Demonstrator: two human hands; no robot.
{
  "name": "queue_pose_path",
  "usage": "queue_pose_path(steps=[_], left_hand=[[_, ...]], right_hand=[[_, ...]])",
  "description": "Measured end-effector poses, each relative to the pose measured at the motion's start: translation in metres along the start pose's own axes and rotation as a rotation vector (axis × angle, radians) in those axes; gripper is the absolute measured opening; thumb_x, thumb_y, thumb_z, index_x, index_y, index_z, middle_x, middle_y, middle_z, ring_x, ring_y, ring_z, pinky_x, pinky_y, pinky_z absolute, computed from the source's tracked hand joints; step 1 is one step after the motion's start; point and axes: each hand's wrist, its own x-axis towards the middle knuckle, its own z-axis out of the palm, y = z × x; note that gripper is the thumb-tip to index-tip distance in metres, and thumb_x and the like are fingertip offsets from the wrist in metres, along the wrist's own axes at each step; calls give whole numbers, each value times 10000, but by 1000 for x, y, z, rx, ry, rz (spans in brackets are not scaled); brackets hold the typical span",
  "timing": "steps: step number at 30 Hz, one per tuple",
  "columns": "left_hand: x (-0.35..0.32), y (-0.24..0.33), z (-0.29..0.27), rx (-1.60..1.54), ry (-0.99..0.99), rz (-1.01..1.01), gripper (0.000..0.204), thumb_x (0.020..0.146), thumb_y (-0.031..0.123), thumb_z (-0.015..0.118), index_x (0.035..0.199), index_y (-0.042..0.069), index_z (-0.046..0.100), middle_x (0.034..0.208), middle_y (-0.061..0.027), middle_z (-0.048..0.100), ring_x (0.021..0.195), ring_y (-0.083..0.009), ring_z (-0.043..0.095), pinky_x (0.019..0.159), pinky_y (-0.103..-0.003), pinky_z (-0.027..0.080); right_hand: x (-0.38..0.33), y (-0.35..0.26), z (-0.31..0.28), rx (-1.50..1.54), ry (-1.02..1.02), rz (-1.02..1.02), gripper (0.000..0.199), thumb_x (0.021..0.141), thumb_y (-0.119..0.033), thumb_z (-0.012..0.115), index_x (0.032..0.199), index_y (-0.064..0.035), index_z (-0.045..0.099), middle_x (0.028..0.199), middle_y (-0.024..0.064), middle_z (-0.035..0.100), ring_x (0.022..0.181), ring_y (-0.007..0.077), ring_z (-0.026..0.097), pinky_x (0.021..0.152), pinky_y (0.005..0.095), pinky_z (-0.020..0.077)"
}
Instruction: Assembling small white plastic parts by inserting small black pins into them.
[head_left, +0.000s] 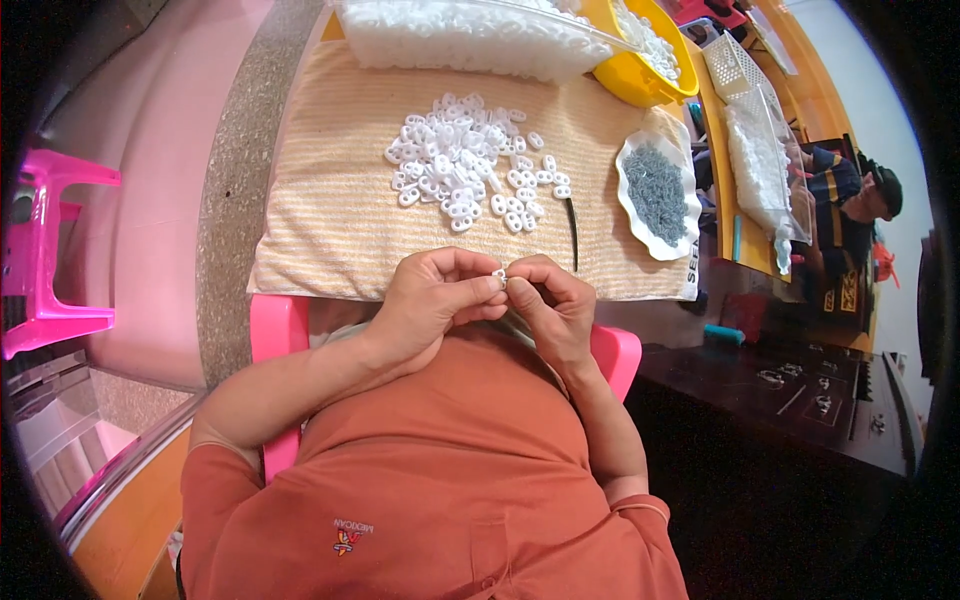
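Observation:
My left hand and my right hand meet in front of my belly, at the near edge of a towel-covered table. Thumb and fingers of both are closed in a pinch on a small white plastic piece, mostly covered by the fingertips. Beyond them lies a heap of white oval plastic pieces with two holes, with several loose ones on its right. A thin black stick rests on the towel to the right. Farther right, a white scalloped dish holds many small grey parts, too fine to name.
At the table's back stand a clear bin of white pieces and a yellow basin. A striped towel covers the table. A pink stool is at left. On the right, another person is near a second clear bin.

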Motion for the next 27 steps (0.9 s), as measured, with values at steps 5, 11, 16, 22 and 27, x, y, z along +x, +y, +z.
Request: queue_pose_path(steps=[5,11,16,22,27], left_hand=[[0,1,-1,-9,-12,-3,125,866,7,618,990,-6,604,914,-83,652,796,-144,653,733,-271,579],[-2,2,1,-9,-17,-19,132,862,23,632,990,6,605,907,-72,646,805,-138,646,739,-274,576],[-2,1,0,-13,-16,-18,145,859,17,630,1001,13,599,901,-62,638,808,-142,647,752,-296,576],[-2,1,0,-24,-22,-17,150,857,14,632,1003,13,600,901,-67,645,799,-143,650,739,-293,577],[-1,1,-1,-25,-24,-12,152,855,16,636,1003,14,600,898,-67,648,792,-142,651,736,-293,579]], right_hand=[[1,-9,-1,-22,-12,36,74,885,-17,591,922,35,629,890,40,627,813,87,584,728,213,473],[3,-16,-5,-37,1,73,65,864,-17,609,891,39,629,878,57,626,791,109,595,715,233,483],[23,-16,-20,-454,91,-171,55,859,-9,616,900,27,620,826,68,607,701,105,567,608,235,448],[45,-6,-24,-883,130,-345,98,822,-39,642,919,-29,637,826,96,615,639,223,601,552,316,446],[47,-4,-19,-1033,153,-314,113,818,-120,661,911,-61,636,857,97,624,673,291,616,586,384,465]])
